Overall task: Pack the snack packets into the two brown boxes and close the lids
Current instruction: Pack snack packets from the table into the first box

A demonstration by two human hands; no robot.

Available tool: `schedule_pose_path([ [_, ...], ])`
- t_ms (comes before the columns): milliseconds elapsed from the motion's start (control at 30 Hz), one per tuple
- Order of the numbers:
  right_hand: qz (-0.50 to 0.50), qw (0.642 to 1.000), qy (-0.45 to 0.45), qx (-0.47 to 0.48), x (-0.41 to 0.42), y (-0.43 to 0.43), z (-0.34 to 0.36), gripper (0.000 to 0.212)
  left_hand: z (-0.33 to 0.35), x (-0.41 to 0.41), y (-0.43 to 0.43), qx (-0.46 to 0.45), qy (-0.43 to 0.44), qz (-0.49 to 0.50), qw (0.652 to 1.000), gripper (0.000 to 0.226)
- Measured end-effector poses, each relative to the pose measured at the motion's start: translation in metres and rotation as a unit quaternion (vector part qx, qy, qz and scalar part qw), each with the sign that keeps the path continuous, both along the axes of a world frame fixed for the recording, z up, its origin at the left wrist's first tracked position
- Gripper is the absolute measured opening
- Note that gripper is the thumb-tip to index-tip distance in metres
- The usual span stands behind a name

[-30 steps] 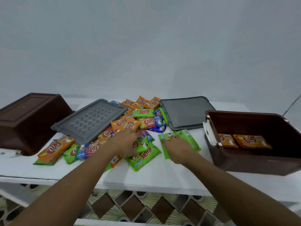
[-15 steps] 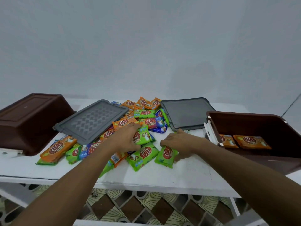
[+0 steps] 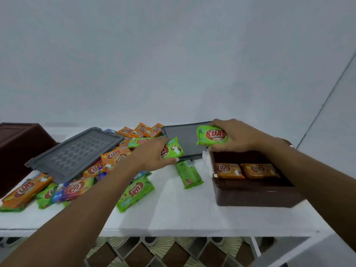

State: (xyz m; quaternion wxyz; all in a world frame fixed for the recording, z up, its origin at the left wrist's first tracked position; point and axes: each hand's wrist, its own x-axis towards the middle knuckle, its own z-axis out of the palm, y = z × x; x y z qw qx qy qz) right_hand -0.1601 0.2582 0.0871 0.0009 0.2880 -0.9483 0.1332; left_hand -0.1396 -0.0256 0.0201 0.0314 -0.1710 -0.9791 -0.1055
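A heap of orange, green and blue snack packets lies across the middle of the white table. My left hand holds a green packet just above the table. My right hand grips another green packet over the far left corner of the open brown box on the right. Two orange packets lie inside that box. The second brown box sits upside down at the far left.
A grey lid with a patterned underside leans on the packets at the left. A second dark lid lies flat behind my hands. Loose green packets rest on the table near the right box. A wall rises behind.
Both hands lifted off the table, each with a green packet. My right hand swung right and up over the right box; my left hand moved right.
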Motion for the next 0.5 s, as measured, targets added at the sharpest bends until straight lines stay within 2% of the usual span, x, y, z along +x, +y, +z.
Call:
schedule_pose_path([
  [100,-0.058,0.997,-0.042,0.014,-0.006,0.065,-0.002,0.057,0.016,-0.014,0.050,0.020,0.035,-0.041,0.998,0.071],
  [167,-0.080,0.994,-0.067,0.044,-0.008,0.102,-0.013,0.050,0.027,-0.020,0.086,0.034,0.051,-0.078,0.995,0.057],
  [267,-0.077,0.988,-0.105,0.079,-0.011,0.145,-0.038,0.034,0.040,-0.027,0.144,0.058,0.035,-0.161,0.985,0.037],
  [333,-0.055,0.983,-0.120,0.124,-0.012,0.162,-0.053,0.025,0.040,-0.034,0.180,0.035,-0.031,-0.185,0.982,0.034],
  [500,0.000,0.956,-0.197,0.218,-0.014,0.176,-0.081,0.028,-0.009,-0.040,0.231,-0.120,-0.214,-0.183,0.952,0.028],
])
